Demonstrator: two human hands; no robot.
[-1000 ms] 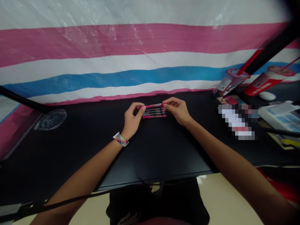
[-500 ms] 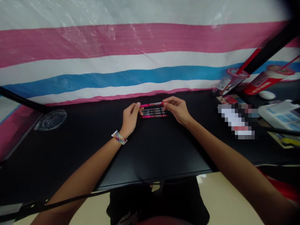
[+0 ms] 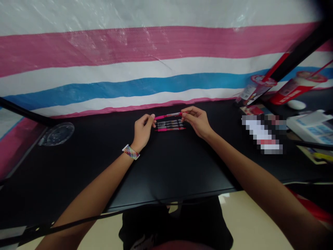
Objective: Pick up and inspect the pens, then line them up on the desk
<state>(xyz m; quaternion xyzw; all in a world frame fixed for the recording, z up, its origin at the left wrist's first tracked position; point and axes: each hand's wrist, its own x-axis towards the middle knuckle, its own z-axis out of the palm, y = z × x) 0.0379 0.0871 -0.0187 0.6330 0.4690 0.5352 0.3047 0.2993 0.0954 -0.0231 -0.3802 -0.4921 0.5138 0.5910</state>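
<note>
A pink-and-clear pen (image 3: 170, 115) is stretched between my two hands, slightly above the black table (image 3: 166, 170). My left hand (image 3: 144, 128), with a patterned band on its wrist, pinches the pink end. At the red tip end, the thumb and fingers of my right hand (image 3: 197, 120) close on it. Just below, several dark pens (image 3: 170, 123) lie side by side. Nearest to me in that row is another pink pen (image 3: 170, 129), parallel to them.
A clear plastic lid (image 3: 57, 133) lies at the left. Toward the right stand a cup with a red straw (image 3: 256, 89) and a red-and-white cup (image 3: 296, 88). Near them are a white mouse (image 3: 296, 105) and a blurred-out item (image 3: 262, 135). Striped sheeting (image 3: 156, 83) hangs behind the table.
My left hand has shifted slightly left and down, and the held pen tilts a bit more, its right end higher. My right hand is almost still, and the row of pens stays in place.
</note>
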